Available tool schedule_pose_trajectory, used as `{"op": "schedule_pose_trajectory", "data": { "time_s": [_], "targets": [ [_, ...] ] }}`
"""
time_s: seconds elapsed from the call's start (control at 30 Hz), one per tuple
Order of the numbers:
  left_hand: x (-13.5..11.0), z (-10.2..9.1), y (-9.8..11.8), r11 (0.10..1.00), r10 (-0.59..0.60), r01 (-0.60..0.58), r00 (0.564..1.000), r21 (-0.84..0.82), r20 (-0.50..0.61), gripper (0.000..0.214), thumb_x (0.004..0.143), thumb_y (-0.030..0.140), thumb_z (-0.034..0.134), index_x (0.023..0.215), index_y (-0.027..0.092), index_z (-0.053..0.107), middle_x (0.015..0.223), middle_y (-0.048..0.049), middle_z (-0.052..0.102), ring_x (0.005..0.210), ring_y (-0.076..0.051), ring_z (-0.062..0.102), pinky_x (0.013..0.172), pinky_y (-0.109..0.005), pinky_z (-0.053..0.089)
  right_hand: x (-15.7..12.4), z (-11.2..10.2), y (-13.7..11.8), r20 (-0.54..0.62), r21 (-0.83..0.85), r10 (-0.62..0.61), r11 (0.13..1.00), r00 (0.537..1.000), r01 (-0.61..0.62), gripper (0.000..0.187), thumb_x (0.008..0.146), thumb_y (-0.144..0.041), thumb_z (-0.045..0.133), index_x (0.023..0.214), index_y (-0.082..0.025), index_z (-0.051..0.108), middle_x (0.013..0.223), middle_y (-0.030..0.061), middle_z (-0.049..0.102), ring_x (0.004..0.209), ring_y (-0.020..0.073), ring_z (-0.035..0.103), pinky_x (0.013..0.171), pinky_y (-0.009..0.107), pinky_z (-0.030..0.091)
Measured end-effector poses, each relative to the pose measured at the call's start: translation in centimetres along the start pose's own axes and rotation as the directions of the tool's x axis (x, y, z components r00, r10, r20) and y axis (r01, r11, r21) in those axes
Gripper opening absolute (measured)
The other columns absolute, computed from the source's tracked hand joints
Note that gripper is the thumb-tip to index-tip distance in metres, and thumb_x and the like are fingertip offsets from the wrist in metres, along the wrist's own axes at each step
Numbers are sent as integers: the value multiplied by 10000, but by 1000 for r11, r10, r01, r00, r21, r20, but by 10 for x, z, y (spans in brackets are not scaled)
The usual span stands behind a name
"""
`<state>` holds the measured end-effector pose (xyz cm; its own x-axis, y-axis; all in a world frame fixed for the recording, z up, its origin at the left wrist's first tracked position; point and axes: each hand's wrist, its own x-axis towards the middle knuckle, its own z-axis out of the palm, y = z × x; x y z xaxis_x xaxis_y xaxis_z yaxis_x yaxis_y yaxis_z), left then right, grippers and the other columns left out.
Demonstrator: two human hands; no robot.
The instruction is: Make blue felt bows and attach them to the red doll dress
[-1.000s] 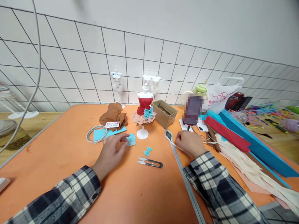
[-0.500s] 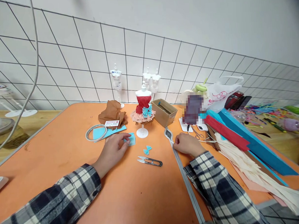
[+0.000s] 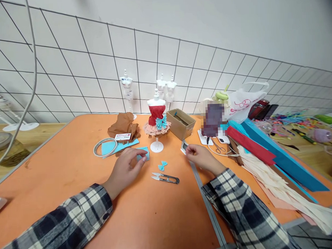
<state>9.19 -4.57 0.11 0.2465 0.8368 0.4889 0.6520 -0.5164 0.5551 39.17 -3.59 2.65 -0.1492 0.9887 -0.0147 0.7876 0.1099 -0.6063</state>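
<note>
Our right hand (image 3: 202, 158) has moved left, curled over the grey strip (image 3: 208, 203), nearer the bow (image 3: 162, 165) mid-worktop (image 3: 136, 223); whether it pinches anything, we cannot tell. Our left hand (image 3: 126, 167) spreads loosely by the blue cloth (image 3: 146, 154).

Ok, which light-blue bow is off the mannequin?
The smaller bow, lying on the orange table just beyond the thread snips; the larger bow sits on the dressed mannequin.
</note>
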Motion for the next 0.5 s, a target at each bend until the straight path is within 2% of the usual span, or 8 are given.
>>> {"op": "schedule_pose_trajectory", "data": {
  "time_s": [0.07,0.17,0.27,0.37,0.5],
  "targets": [
    [-5,3,11,995,19,-14,998,-97,55,234,891,387,542,962,211,678,983,-73,711,960,-241,627,886,-374,489,-5,9,-13,-43,286,-102,952,994,110,132,770,-303,596,788,-174,620,736,-9,607,653,125,519,591,235,378],
    [-12,12,29,943,-31,80,988,-324,152,305,895,430,541,1058,217,685,1096,-89,706,1000,-245,641,884,-364,521,-15,30,-38,-20,623,-153,771,988,132,216,746,-386,683,792,-178,646,764,8,636,695,143,562,623,254,436],
    [-16,21,43,843,-101,180,979,-507,179,361,889,474,542,1081,211,698,1119,-98,713,1000,-251,666,868,-362,550,-25,52,-56,19,752,-135,654,991,75,228,724,-404,720,777,-189,667,740,7,644,671,141,579,613,263,468],
    [-18,24,50,794,-178,235,972,-561,155,309,849,457,614,989,210,739,1029,-86,744,928,-244,689,828,-359,571,-30,66,-63,50,846,-98,533,994,9,261,694,-421,751,773,-190,662,739,12,649,645,143,597,594,280,499],
    [-19,23,49,798,-212,209,975,-565,63,220,828,410,659,873,224,767,941,-71,756,910,-236,687,828,-365,575,-30,77,-64,3,864,-102,501,995,48,262,674,-411,778,738,-182,670,764,16,647,655,132,593,598,272,504]
  ]
}}
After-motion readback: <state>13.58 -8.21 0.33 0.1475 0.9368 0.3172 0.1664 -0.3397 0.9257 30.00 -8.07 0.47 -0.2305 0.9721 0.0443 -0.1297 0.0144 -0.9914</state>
